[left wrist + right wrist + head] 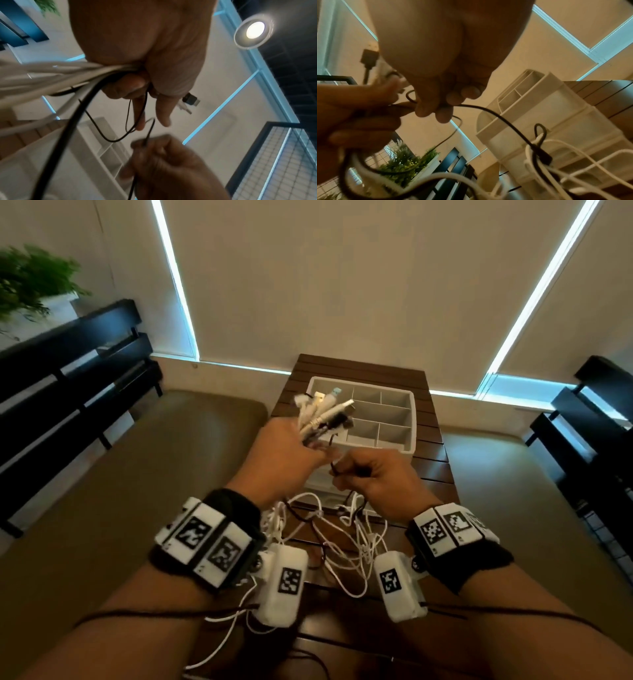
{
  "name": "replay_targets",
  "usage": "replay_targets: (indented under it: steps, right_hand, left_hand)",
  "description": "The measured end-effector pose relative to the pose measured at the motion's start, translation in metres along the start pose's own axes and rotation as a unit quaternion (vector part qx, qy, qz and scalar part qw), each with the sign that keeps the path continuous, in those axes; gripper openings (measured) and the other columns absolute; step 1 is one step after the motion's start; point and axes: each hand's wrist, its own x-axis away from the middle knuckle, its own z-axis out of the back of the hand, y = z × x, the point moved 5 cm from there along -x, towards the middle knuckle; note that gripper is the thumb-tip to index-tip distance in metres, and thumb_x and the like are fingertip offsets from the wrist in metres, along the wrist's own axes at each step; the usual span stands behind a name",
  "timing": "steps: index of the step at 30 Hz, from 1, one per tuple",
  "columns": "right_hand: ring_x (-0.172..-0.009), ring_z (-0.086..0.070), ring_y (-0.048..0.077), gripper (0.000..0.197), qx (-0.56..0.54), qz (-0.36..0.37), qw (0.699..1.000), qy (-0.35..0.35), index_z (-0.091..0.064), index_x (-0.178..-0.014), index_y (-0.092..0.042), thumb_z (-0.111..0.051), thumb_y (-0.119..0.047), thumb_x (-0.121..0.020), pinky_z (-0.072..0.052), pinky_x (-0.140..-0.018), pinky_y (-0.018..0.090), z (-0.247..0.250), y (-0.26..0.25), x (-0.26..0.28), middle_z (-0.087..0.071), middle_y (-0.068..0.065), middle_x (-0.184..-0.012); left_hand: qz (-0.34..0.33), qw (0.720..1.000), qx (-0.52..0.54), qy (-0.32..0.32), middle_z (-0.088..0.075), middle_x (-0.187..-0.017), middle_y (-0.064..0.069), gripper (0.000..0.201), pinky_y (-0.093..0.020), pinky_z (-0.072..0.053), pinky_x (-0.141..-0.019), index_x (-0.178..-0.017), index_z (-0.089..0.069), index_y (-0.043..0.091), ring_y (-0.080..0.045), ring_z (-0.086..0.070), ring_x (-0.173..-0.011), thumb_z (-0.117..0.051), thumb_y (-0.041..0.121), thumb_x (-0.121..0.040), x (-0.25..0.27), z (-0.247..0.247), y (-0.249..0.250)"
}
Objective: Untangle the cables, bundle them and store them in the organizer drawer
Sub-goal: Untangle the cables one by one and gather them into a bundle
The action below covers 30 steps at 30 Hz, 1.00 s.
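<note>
My left hand (291, 453) grips a bunch of white and black cables (322, 412), their plug ends fanned up over the white organizer (412, 419). In the left wrist view the left hand (137, 81) clamps the white cables (51, 73) and a thick black cable (68, 121). My right hand (370, 474) pinches a thin black cable (334, 465) just beside the left hand; in the right wrist view its fingertips (443, 115) hold that thin black cable (488, 109). The loose cable lengths (335, 539) hang tangled below both hands.
The organizer, with divided top compartments, stands on a dark slatted wooden table (435, 460). Black benches (68, 392) flank the left and right (589, 419). A green plant (30, 282) sits far left. Beige blinds cover the windows behind.
</note>
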Motion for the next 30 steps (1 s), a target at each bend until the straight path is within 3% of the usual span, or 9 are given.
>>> replay_targets:
  steps: [3, 8, 10, 15, 19, 22, 25, 28, 30]
  right_hand:
    - [-0.085, -0.068, 0.011, 0.030, 0.045, -0.011, 0.999, -0.012, -0.065, -0.081, -0.031, -0.068, -0.002, -0.082, -0.055, -0.080, 0.025, -0.004, 0.007, -0.002, -0.070, -0.008, -0.085]
    - [-0.075, -0.059, 0.008, 0.008, 0.175, -0.106, 0.974, -0.101, -0.059, -0.083, -0.023, -0.063, -0.020, -0.090, -0.047, -0.072, 0.023, -0.007, 0.059, 0.010, -0.062, -0.008, -0.079]
    - [-0.077, -0.060, 0.015, 0.007, 0.173, -0.131, 0.974, -0.065, -0.059, -0.086, -0.021, -0.059, -0.022, -0.092, -0.048, -0.073, 0.031, -0.002, 0.073, 0.013, -0.065, -0.002, -0.082]
    - [-0.070, -0.062, 0.010, 0.005, 0.109, -0.144, 0.983, 0.012, -0.068, -0.081, -0.022, -0.068, -0.022, -0.087, -0.049, -0.067, 0.025, 0.018, 0.076, 0.014, -0.068, 0.000, -0.075]
    - [-0.063, -0.061, -0.001, 0.018, 0.050, -0.151, 0.982, 0.101, -0.069, -0.087, -0.030, -0.073, -0.013, -0.081, -0.046, -0.057, 0.014, 0.052, 0.085, 0.029, -0.068, -0.005, -0.077]
    - [-0.056, -0.058, 0.006, 0.030, -0.004, -0.102, 0.976, 0.191, -0.065, -0.090, -0.034, -0.072, -0.006, -0.081, -0.048, -0.054, 0.020, 0.074, 0.085, 0.047, -0.067, -0.012, -0.069]
    - [-0.052, -0.053, 0.010, 0.017, -0.125, -0.069, 0.963, 0.227, -0.074, -0.086, -0.031, -0.071, -0.015, -0.080, -0.048, -0.050, 0.017, 0.082, 0.083, 0.064, -0.062, -0.005, -0.059]
    - [-0.056, -0.058, 0.010, 0.035, -0.262, -0.074, 0.951, 0.149, -0.079, -0.083, -0.029, -0.085, -0.049, -0.054, -0.048, -0.053, 0.019, 0.085, 0.089, 0.078, -0.065, 0.000, -0.064]
    - [-0.061, -0.061, 0.012, 0.044, -0.272, -0.105, 0.956, 0.000, -0.079, -0.079, -0.025, -0.090, -0.051, -0.046, -0.049, -0.058, 0.020, 0.076, 0.084, 0.084, -0.067, 0.002, -0.068]
  left_hand:
    - [0.013, 1.000, 0.009, 0.005, -0.055, -0.059, 0.005, 0.029, -0.027, -0.045, -0.053, -0.062, -0.054, 0.021, -0.010, -0.053, -0.054, -0.077, 0.008, -0.076, -0.004, -0.012, -0.007]
    - [-0.033, 0.997, -0.034, 0.068, -0.058, -0.064, 0.005, 0.015, -0.007, -0.035, -0.043, -0.076, -0.063, 0.014, -0.001, -0.050, -0.051, -0.078, 0.016, -0.078, -0.004, 0.015, 0.004]
    - [-0.046, 0.994, -0.057, 0.082, -0.057, -0.062, 0.005, 0.019, -0.011, -0.035, -0.046, -0.074, -0.061, 0.015, -0.003, -0.049, -0.053, -0.078, 0.020, -0.079, -0.003, 0.024, 0.006]
    - [-0.008, 0.993, -0.078, 0.083, -0.066, -0.071, -0.005, 0.017, -0.026, -0.048, -0.054, -0.076, -0.066, 0.011, -0.014, -0.059, -0.062, -0.077, 0.022, -0.080, -0.004, 0.037, -0.011]
    - [0.037, 0.989, -0.105, 0.098, -0.062, -0.064, -0.002, 0.020, -0.014, -0.037, -0.045, -0.070, -0.065, 0.013, -0.004, -0.056, -0.054, -0.077, 0.023, -0.081, -0.003, 0.073, -0.030]
    - [0.063, 0.981, -0.141, 0.121, -0.062, -0.069, -0.009, 0.025, -0.026, -0.038, -0.054, -0.083, -0.067, 0.000, -0.024, -0.061, -0.069, -0.076, 0.023, -0.081, 0.000, 0.110, -0.043]
    - [0.067, 0.979, -0.154, 0.114, -0.059, -0.059, -0.001, 0.023, -0.022, -0.038, -0.047, -0.085, -0.069, 0.001, -0.011, -0.051, -0.055, -0.078, 0.021, -0.079, 0.007, 0.129, -0.050]
    - [0.043, 0.987, -0.104, 0.117, -0.058, -0.045, 0.013, 0.008, -0.017, -0.035, -0.045, -0.086, -0.071, 0.015, 0.005, -0.047, -0.038, -0.075, 0.019, -0.082, 0.016, 0.135, -0.053]
    - [0.041, 0.989, -0.048, 0.136, -0.061, -0.050, 0.015, 0.006, -0.016, -0.033, -0.046, -0.089, -0.072, 0.016, 0.009, -0.045, -0.035, -0.073, 0.016, -0.083, 0.018, 0.135, -0.060]
